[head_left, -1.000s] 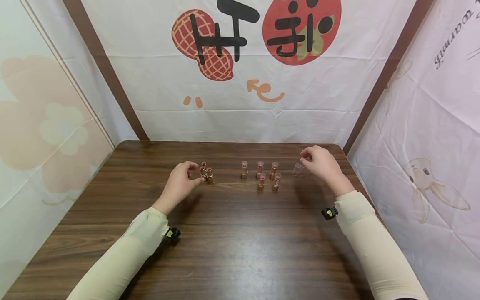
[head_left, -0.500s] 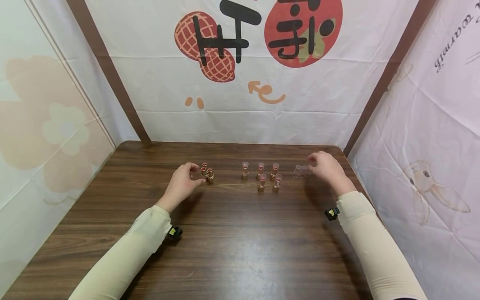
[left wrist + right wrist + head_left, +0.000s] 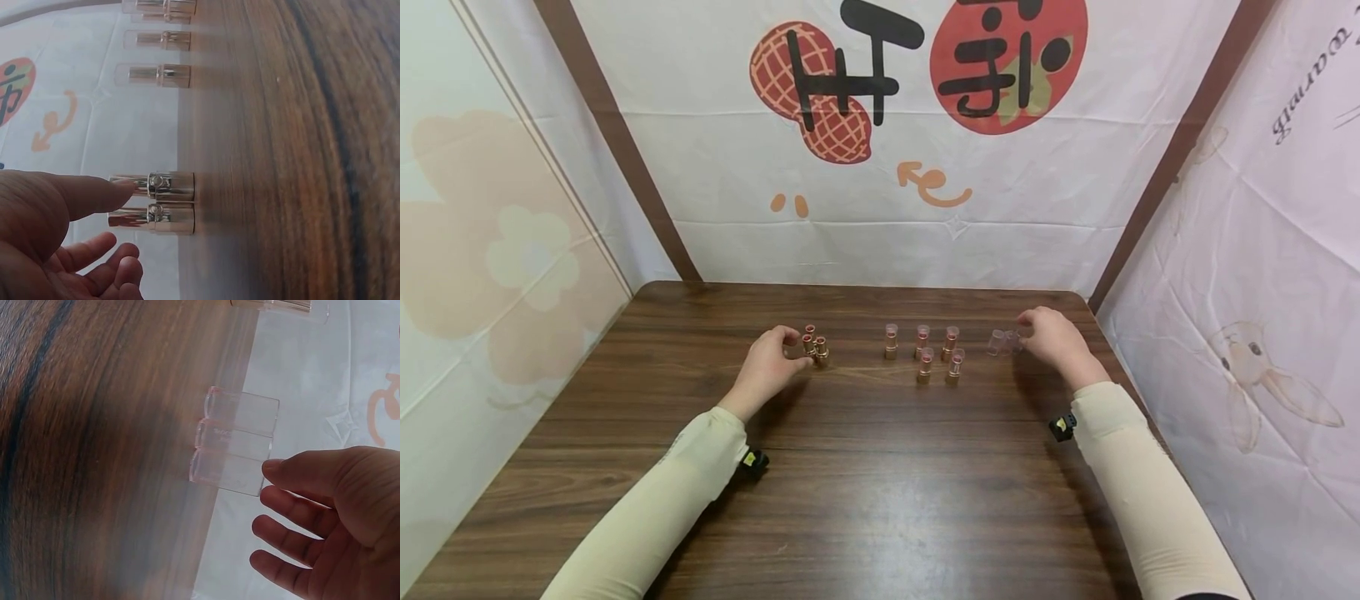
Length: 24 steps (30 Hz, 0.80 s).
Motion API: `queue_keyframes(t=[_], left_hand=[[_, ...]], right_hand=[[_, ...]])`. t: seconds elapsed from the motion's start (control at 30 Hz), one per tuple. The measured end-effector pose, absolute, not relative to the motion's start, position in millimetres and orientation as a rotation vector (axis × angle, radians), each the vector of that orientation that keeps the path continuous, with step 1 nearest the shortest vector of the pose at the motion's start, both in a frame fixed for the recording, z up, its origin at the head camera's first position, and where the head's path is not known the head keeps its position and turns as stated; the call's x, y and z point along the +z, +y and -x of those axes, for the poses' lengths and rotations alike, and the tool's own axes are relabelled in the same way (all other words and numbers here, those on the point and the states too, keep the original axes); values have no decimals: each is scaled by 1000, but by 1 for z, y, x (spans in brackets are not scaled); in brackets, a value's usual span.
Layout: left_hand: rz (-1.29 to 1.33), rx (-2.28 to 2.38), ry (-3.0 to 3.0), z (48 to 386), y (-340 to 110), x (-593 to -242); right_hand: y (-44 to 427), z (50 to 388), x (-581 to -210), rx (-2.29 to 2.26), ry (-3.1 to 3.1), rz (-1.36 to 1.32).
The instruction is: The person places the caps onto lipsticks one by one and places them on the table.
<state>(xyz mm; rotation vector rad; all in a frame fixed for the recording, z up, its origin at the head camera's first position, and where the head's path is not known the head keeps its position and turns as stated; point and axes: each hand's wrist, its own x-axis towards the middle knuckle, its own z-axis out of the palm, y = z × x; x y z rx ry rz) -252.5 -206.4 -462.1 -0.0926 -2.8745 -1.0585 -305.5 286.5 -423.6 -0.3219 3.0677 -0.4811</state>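
In the head view, my left hand (image 3: pixel 765 364) is beside three gold lipstick tubes (image 3: pixel 822 352) without caps, standing close together. The left wrist view shows two of these tubes (image 3: pixel 175 219); my thumb (image 3: pixel 100 195) overlaps the tip of one, and the other fingers are loosely bent and apart from it. My right hand (image 3: pixel 1052 337) is at a group of clear caps (image 3: pixel 997 342). Three caps (image 3: pixel 240 412) stand side by side in the right wrist view. Thumb and index fingertips are at the nearest cap's upper edge, fingers spread; whether they touch it is unclear.
Between the hands stand several lipsticks (image 3: pixel 926 365) with clear caps on, in two rows. The brown wooden table (image 3: pixel 865 500) extends toward me. A white printed cloth (image 3: pixel 737 250) hangs behind its far edge, with more cloth at both sides.
My right hand has drawn back to the right and slightly down, uncovering more of the clear caps. The left hand stays beside the uncapped lipsticks. The head view has shifted slightly.
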Motion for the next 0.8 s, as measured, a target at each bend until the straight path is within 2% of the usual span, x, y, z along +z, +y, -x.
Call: queue_keyframes(t=[0.47, 0.8], left_hand=[[78, -1054, -2898, 255, -202, -464], [71, -1057, -2902, 259, -204, -470]], right_hand=[[287, 308, -436, -435, 3098, 256], [291, 307, -428, -412, 3118, 236]])
